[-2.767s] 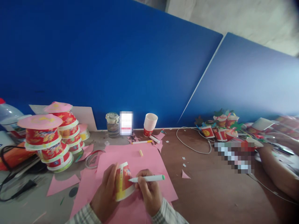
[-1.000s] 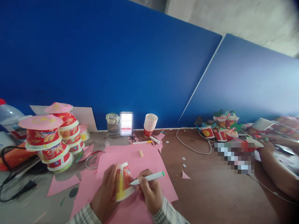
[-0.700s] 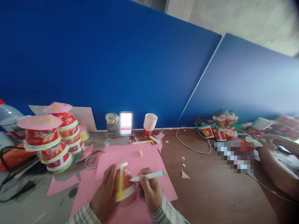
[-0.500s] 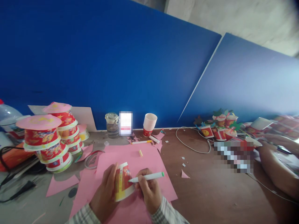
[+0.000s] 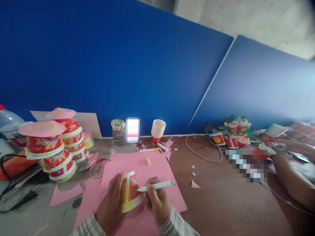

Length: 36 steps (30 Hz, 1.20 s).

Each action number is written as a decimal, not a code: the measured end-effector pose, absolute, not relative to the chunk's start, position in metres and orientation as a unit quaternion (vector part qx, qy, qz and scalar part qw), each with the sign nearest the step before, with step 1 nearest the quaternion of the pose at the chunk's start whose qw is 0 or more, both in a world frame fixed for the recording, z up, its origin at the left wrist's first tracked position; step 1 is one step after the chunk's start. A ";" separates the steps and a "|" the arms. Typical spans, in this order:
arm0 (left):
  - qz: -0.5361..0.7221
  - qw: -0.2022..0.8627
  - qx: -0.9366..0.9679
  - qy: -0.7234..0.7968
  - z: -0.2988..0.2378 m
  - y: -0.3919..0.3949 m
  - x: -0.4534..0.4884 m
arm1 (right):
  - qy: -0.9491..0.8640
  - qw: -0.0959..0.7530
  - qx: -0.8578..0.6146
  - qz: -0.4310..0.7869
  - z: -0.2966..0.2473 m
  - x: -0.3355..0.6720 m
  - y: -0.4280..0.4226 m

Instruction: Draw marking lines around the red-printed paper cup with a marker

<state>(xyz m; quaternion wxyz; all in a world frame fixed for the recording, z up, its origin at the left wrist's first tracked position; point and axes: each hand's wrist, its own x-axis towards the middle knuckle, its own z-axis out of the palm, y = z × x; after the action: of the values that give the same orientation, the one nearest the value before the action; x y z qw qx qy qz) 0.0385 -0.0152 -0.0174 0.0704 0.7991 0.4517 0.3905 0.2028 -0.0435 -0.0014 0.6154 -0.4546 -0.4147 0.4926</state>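
Right grip (image 5: 157,200) pinches a marker (image 5: 158,185), tip at a paper cup (image 5: 132,191) clasped in the left grip (image 5: 111,204).
The cup is tilted over pink paper (image 5: 130,160); its rim (image 5: 128,208) is yellow at left, paler toward the right, so colouring looks partly done. Two pink-topped cup stacks (image 5: 45,144) at left on the surface (image 5: 44,214) seem complete.

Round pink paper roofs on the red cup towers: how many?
2: one round pink paper roof on the front red cup tower, another pink roof on the rear tower. Others behind may be hidden.
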 end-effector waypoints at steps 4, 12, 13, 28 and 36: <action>0.388 0.060 0.804 0.447 -0.019 -0.015 0.037 | -0.428 0.610 -0.460 0.483 -0.004 0.204 -0.043; 0.390 0.058 0.806 0.440 -0.016 -0.014 0.039 | -0.406 0.619 -0.465 0.486 -0.006 0.204 -0.040; 0.391 0.056 0.808 0.438 -0.015 -0.014 0.039 | -0.404 0.618 -0.465 0.489 -0.006 0.204 -0.041; 0.390 0.081 0.798 0.453 -0.018 -0.015 0.038 | -0.408 0.614 -0.466 0.490 -0.004 0.204 -0.042; 0.394 0.076 0.799 0.448 -0.017 -0.015 0.039 | -0.417 0.611 -0.473 0.478 -0.005 0.206 -0.040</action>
<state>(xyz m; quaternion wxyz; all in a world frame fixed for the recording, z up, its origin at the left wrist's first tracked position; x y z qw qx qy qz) 0.0387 -0.0155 -0.0170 0.0762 0.7991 0.4479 0.3936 0.2063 -0.0403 -0.0047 0.6113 -0.4729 -0.4174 0.4781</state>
